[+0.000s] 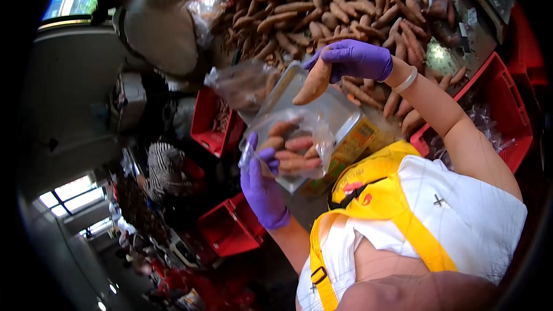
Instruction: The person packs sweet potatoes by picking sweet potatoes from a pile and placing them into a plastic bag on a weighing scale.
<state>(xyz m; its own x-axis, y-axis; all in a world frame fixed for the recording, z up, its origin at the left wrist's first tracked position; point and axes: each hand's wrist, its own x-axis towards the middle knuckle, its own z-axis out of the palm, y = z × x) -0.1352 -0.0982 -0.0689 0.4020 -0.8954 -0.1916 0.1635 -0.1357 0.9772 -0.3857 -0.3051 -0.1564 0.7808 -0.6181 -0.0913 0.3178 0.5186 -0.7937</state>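
Observation:
My left hand, in a purple glove, grips the edge of a clear plastic bag. Several reddish-brown sweet potatoes lie inside the bag, over a metal-topped scale or box. Above and to the right of the bag, my right hand, also gloved in purple, holds a single sweet potato by its upper end, its lower end pointing down toward the bag. The held potato and the bag are apart. Behind my right hand spreads a large pile of sweet potatoes.
Another filled clear bag lies left of the scale. Red crates stand at the right, at the left and lower down. A co-worker is at the pile's upper left; a person in stripes is farther off.

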